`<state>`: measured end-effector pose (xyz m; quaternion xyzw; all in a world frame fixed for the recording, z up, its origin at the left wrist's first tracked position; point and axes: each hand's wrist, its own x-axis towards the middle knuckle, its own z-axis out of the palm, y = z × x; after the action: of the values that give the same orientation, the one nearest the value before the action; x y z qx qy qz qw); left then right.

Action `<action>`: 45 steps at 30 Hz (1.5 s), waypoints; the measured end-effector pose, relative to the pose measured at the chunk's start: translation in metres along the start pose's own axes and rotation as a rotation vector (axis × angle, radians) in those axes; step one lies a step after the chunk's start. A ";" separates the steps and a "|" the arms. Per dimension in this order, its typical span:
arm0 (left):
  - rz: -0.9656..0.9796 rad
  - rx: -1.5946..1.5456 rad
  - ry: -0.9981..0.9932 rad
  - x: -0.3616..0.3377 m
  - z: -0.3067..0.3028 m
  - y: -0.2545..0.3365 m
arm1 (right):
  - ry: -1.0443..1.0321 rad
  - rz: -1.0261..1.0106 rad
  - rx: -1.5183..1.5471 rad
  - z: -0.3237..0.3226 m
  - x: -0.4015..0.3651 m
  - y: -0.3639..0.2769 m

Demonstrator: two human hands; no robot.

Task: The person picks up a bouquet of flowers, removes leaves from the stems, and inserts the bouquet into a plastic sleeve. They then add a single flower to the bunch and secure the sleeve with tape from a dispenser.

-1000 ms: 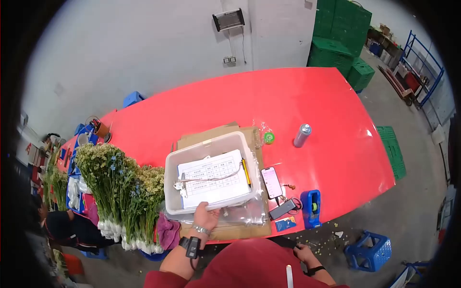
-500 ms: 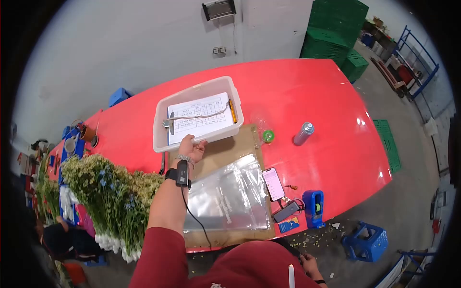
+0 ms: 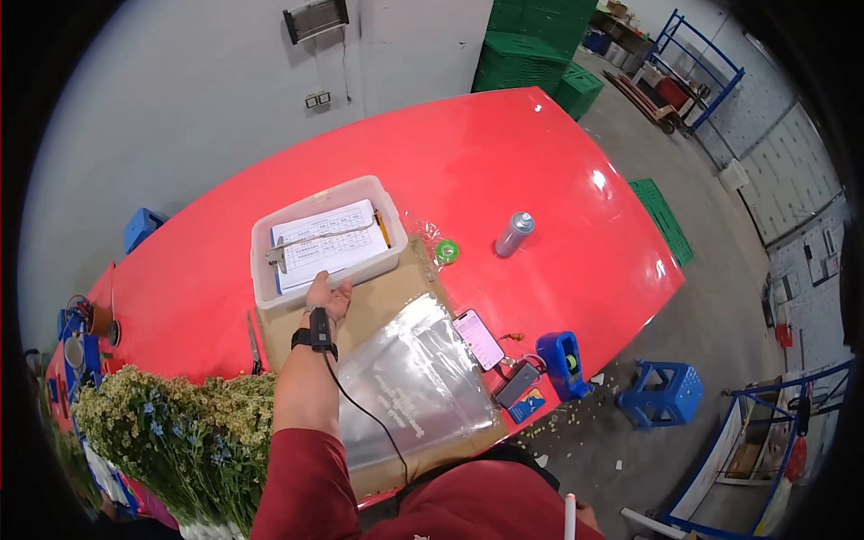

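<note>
My left hand (image 3: 329, 297) is at the near edge of a white plastic bin (image 3: 373, 268), its fingers partly spread; whether they touch the rim is hard to tell. In the bin lie a clipboard with printed sheets (image 3: 328, 241) and a yellow pen (image 3: 382, 229). Below the hand, clear plastic sleeves (image 3: 418, 382) rest on brown cardboard (image 3: 360, 315). My right hand (image 3: 587, 517) shows only in part low in the frame, beside my red shirt; its fingers are hidden. A phone (image 3: 478, 340) with a lit screen lies right of the sleeves.
On the red table (image 3: 450, 153) stand a spray can (image 3: 515, 234), a green tape roll (image 3: 446, 252) and a blue tape dispenser (image 3: 562, 364). Flower bunches (image 3: 180, 432) lie at the left, near scissors (image 3: 254, 342). A blue stool (image 3: 661, 394) is on the floor at the right.
The view has turned to the right, so the table and bin appear further left. My left hand remains by the bin's near edge. Less of my right hand shows.
</note>
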<state>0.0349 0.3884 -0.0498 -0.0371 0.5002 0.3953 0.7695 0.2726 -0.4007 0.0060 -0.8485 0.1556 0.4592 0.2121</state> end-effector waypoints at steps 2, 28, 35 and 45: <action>0.141 0.151 -0.067 -0.018 -0.007 -0.008 | -0.010 -0.078 -0.018 0.002 -0.002 -0.002; 0.932 2.137 0.287 -0.272 -0.201 -0.247 | -0.971 -0.664 -0.399 0.163 0.020 -0.327; 1.007 2.402 0.050 -0.275 -0.251 -0.221 | -0.999 -0.467 -0.446 0.242 0.018 -0.316; 1.169 1.727 -0.167 -0.302 -0.246 -0.165 | -1.140 -0.605 -0.006 0.203 -0.127 -0.342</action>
<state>-0.0978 -0.0087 0.0136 0.8004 0.4978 0.2154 0.2553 0.2174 0.0045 0.0880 -0.4785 -0.2286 0.7582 0.3793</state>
